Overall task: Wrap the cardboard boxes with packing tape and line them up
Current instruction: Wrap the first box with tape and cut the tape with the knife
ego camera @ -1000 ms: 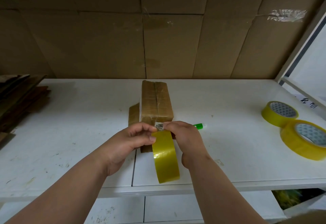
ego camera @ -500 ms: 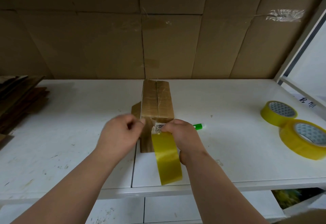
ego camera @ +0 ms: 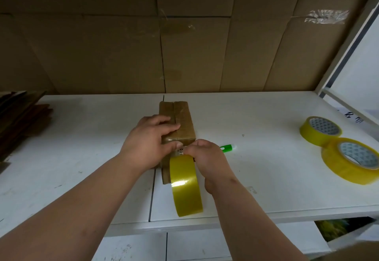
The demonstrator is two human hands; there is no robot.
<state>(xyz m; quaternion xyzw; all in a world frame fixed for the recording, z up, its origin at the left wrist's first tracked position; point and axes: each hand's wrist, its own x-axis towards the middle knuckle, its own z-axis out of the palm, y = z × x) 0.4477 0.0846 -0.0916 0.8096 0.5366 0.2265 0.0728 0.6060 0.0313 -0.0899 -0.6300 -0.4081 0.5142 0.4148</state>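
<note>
White shelf board (ego camera: 256, 117) carries everything, with a cardboard sheet backing (ego camera: 184, 45) upright behind it. Landmark: the taped cardboard box (ego camera: 182, 117), lying mid-shelf with its long axis running front to back. Left of the box, at the shelf's edge, a stack of flat brown boards (ego camera: 20, 121). Well right of the box, two spare yellow tape rolls lying flat and touching: the bigger one (ego camera: 352, 160) nearer the front, the smaller one (ego camera: 320, 130) behind it. Left hand (ego camera: 149, 141) rests on the box's near top-left, fingers laid flat across the top, thumb at the near end. Right hand (ego camera: 207, 162) sits just in front of the box's near end, fingers curled on the yellow packing tape roll (ego camera: 185, 182), which stands on edge touching that end. Hands nearly touching each other. Green pen-like item (ego camera: 226, 147) lies just right of the box's near corner, partly behind the right hand.
</note>
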